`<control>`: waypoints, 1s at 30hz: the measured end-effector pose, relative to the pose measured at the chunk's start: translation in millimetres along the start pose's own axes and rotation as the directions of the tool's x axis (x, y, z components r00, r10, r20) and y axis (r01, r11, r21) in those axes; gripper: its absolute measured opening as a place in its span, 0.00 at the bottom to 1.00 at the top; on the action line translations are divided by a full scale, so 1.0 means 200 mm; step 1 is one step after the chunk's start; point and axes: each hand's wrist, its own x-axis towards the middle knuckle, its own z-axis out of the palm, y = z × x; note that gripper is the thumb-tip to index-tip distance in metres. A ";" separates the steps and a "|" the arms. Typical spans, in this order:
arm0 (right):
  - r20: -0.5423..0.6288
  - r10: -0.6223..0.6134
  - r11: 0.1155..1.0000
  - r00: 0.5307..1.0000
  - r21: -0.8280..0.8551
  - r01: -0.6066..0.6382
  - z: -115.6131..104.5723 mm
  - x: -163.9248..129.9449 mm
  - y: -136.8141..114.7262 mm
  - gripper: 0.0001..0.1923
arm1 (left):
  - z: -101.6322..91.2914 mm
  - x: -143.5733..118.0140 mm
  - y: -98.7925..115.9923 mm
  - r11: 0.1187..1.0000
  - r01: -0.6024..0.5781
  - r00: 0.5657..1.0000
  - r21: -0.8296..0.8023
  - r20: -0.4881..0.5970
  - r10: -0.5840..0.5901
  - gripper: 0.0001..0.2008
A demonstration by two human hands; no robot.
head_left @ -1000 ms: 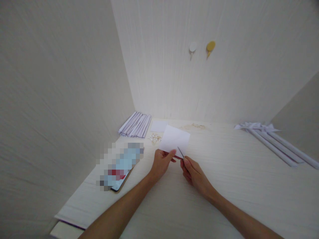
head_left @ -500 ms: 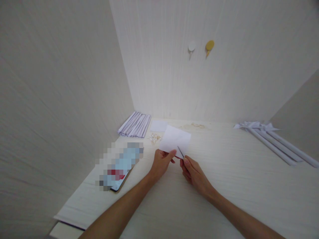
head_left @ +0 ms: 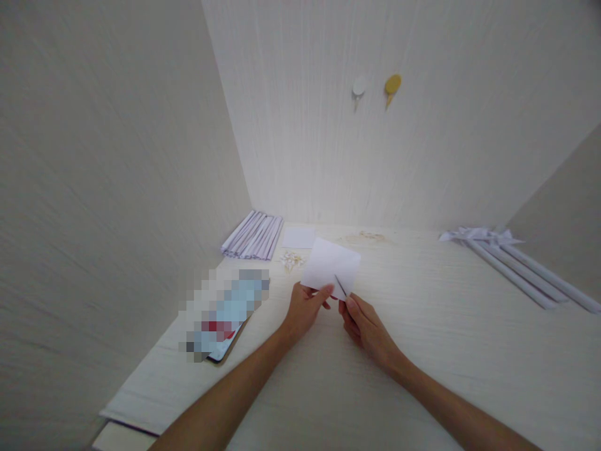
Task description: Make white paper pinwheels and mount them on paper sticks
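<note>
Your left hand (head_left: 304, 307) pinches the white paper (head_left: 331, 267) above the desk (head_left: 422, 351), while your right hand (head_left: 364, 326) grips a thin blade (head_left: 340, 285) against it.

The phone (head_left: 224, 310) is pixelated; the thin tool (head_left: 340, 286) is too small to identify.

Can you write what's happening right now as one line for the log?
left hand: pinches white paper | right hand: holds scissors at paper edge | table: paper strips, phone
</note>
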 end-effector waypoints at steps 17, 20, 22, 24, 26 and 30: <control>-0.003 -0.017 0.999 1.000 -0.031 0.017 0.00 0.00 0.00 0.20 | 0.00 -0.01 0.02 0.999 0.016 1.000 -0.028 0.019 -0.016 0.09; -0.003 -0.021 0.999 1.000 -0.043 0.021 0.00 0.00 0.00 0.20 | 0.00 -0.01 0.02 0.999 0.016 1.000 -0.028 0.026 -0.015 0.09; 0.003 -0.029 0.998 1.000 -0.050 0.029 -0.01 0.00 0.00 0.20 | 0.00 -0.01 0.02 1.000 0.020 0.999 -0.024 0.029 -0.019 0.09; 0.006 -0.037 0.998 0.999 -0.053 0.037 -0.01 0.00 0.01 0.19 | 0.00 -0.01 0.03 0.999 0.030 0.999 -0.023 0.026 -0.030 0.09; -0.002 -0.039 0.997 0.999 -0.066 0.039 -0.01 0.00 0.02 0.18 | 0.00 -0.01 0.02 0.999 0.039 0.999 -0.024 0.021 -0.039 0.09; -0.026 -0.035 0.994 0.999 -0.102 0.032 -0.01 0.01 0.03 0.18 | 0.00 -0.01 0.02 0.998 0.042 0.999 -0.043 0.026 -0.040 0.09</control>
